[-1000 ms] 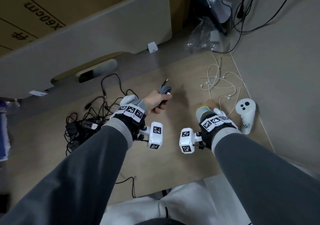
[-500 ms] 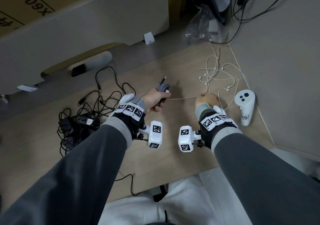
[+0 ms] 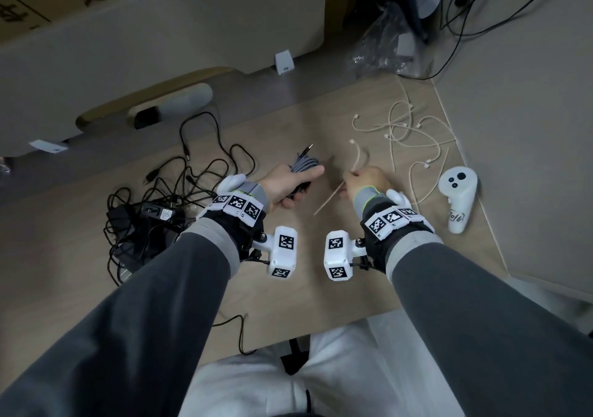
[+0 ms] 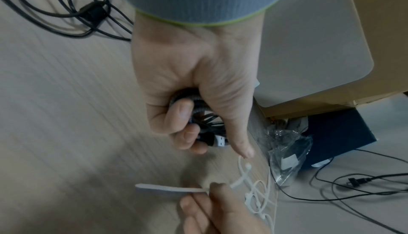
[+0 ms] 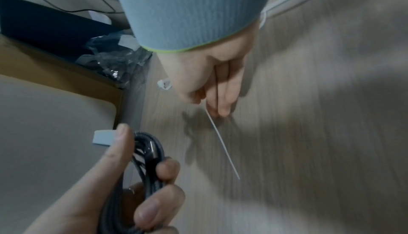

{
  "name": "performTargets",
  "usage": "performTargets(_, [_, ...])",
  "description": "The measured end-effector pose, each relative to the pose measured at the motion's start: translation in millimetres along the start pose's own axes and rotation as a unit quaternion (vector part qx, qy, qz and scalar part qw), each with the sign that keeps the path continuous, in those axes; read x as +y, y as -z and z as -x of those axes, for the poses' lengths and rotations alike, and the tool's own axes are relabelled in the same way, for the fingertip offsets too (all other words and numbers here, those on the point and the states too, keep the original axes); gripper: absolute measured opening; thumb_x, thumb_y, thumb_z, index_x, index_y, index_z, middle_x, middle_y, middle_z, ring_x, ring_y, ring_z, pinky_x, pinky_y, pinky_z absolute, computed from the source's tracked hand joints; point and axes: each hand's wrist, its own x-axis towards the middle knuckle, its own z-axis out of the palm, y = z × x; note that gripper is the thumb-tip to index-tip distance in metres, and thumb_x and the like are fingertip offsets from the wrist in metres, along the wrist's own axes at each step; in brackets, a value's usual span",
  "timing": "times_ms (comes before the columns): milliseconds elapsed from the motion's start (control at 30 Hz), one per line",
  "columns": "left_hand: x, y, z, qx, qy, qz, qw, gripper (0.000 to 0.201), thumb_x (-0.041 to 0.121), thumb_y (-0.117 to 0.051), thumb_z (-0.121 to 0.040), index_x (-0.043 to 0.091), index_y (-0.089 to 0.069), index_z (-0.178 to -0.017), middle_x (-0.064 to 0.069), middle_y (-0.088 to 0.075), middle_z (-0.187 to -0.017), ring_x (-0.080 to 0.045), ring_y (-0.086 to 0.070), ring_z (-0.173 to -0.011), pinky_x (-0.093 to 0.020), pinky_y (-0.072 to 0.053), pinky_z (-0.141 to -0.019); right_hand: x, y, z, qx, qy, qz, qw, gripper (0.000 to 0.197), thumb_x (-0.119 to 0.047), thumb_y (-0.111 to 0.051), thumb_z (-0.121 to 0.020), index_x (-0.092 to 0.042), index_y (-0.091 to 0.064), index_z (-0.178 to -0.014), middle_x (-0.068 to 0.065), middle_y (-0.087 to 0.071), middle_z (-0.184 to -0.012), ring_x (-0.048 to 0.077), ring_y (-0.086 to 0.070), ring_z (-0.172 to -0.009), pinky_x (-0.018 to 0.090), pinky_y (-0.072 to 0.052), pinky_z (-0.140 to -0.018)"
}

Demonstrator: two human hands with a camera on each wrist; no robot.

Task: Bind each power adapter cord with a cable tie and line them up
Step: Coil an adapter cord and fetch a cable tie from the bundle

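My left hand (image 3: 288, 185) grips a coiled grey braided cord (image 3: 303, 165) above the wooden tabletop; its plug tip (image 3: 307, 148) sticks out at the far end. In the left wrist view the fingers (image 4: 183, 113) curl round the coil (image 4: 203, 115), and a USB plug (image 4: 219, 140) shows below them. My right hand (image 3: 365, 182) pinches a white cable tie (image 3: 330, 198), lifted off the table, with its head (image 3: 352, 142) curving up beyond the hand. The tie's thin tail (image 5: 223, 143) points toward the left hand (image 5: 141, 182) in the right wrist view.
A tangle of black adapters and cords (image 3: 154, 211) lies left of my left hand. Several loose white cable ties (image 3: 407, 134) are scattered at the far right, beside a white controller (image 3: 457, 201). A grey panel (image 3: 160, 31) and a cardboard box stand behind the table.
My right hand has picked a cable tie out of the pile and brought it left, toward the left hand. The left hand keeps holding the coiled cord.
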Motion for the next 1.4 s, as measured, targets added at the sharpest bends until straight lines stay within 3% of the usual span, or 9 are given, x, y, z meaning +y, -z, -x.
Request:
performTargets(100, [7.4,3.1,11.8,-0.003,-0.035,-0.002,0.999,0.038,0.045,-0.068,-0.088,0.01,-0.057,-0.094,-0.007,-0.065,-0.079,-0.011,-0.037,-0.05,-0.017,-0.019,-0.041,-12.7,-8.6,13.1,-0.051,0.027,-0.009,0.998,0.02,-0.019,-0.058,-0.088,-0.016,-0.065,-0.068,0.007,-0.072,-0.061,0.026,-0.072,-0.058,0.047,-0.061,-0.073])
performTargets(200, [6.2,21.6,27.9,0.013,-0.07,-0.007,0.997,0.037,0.048,-0.067,-0.087,0.012,-0.06,-0.095,-0.007,-0.066,-0.087,-0.012,-0.044,-0.053,-0.018,-0.025,-0.043,-32.5,-15.7,36.1,-0.062,0.064,-0.006,0.996,0.013,-0.018,-0.059,-0.092,-0.021,-0.062,-0.079,0.004,-0.068,-0.059,0.028,-0.068,-0.057,0.045,-0.061,-0.069])
performTargets(300, [0.1,39.6,40.4,0.028,-0.094,0.009,0.995,0.037,0.05,-0.066,-0.087,0.013,-0.064,-0.094,-0.008,-0.065,-0.085,-0.014,-0.051,-0.056,-0.02,-0.029,-0.047,-46.5,-26.8,57.4,-0.129,0.069,-0.023,0.989,0.004,-0.017,-0.058,-0.097,-0.018,-0.06,-0.1,0.005,-0.06,-0.065,0.024,-0.056,-0.046,0.027,-0.05,-0.044])
performTargets(500, [-23.4,92.7,77.0,0.032,-0.105,0.081,0.991,0.054,0.059,-0.057,-0.089,0.007,-0.057,-0.104,-0.011,-0.062,-0.077,-0.014,-0.048,-0.05,-0.014,-0.023,-0.039,-80.3,-82.1,117.1,-0.197,0.166,0.109,0.96,0.032,0.0,-0.04,-0.095,-0.015,-0.057,-0.072,0.002,-0.058,-0.063,0.015,-0.049,-0.042,0.014,-0.036,-0.035])
performTargets(733, [-49.0,167.8,121.7,0.119,-0.101,0.131,0.979,0.066,0.067,-0.048,-0.089,0.004,-0.062,-0.103,-0.014,-0.066,-0.078,-0.018,-0.053,-0.05,-0.014,-0.031,-0.036,-101.3,-148.5,165.7,-0.252,0.234,0.092,0.934,0.023,0.001,-0.046,-0.096,-0.011,-0.061,-0.083,0.0,-0.06,-0.064,0.005,-0.04,-0.026,0.017,-0.035,-0.033])
performTargets(1000, [-90.0,239.3,148.1,0.206,-0.069,0.148,0.965,0.06,0.066,-0.043,-0.093,0.009,-0.063,-0.092,-0.007,-0.063,-0.065,-0.018,-0.055,-0.049,-0.019,-0.037,-0.041,-118.3,-204.4,230.2,-0.312,0.2,0.078,0.926,0.016,-0.005,-0.057,-0.093,-0.012,-0.051,-0.105,0.005,-0.069,-0.074,0.013,-0.047,-0.033,0.017,-0.029,-0.032])
performTargets(1133, [-109.0,261.3,155.6,0.213,-0.029,0.135,0.967,0.062,0.071,-0.043,-0.089,0.012,-0.06,-0.102,-0.004,-0.06,-0.07,-0.015,-0.055,-0.049,-0.019,-0.039,-0.041,-131.1,-217.9,250.5,-0.355,0.181,0.014,0.917,0.006,-0.011,-0.057,-0.094,-0.006,-0.055,-0.097,0.014,-0.073,-0.089,0.023,-0.066,-0.064,0.023,-0.043,-0.051])
performTargets(1233, [-118.1,277.5,164.9,0.207,-0.018,0.134,0.969,0.059,0.071,-0.04,-0.09,0.017,-0.061,-0.101,0.0,-0.065,-0.076,-0.014,-0.057,-0.056,-0.02,-0.042,-0.05,-140.5,-232.9,262.3,-0.381,0.206,0.004,0.901,0.023,-0.02,-0.056,-0.095,-0.002,-0.063,-0.108,0.01,-0.076,-0.098,0.022,-0.071,-0.091,0.028,-0.049,-0.073])
performTargets(1400, [-117.5,283.5,174.5,0.161,-0.054,0.127,0.977,0.057,0.07,-0.035,-0.092,0.02,-0.06,-0.084,0.0,-0.065,-0.077,-0.012,-0.047,-0.051,-0.017,-0.029,-0.044,-135.3,-254.3,265.8,-0.289,0.331,0.057,0.896,0.021,-0.031,-0.065,-0.093,-0.013,-0.068,-0.084,-0.001,-0.066,-0.067,0.002,-0.053,-0.048,0.017,-0.039,-0.053])
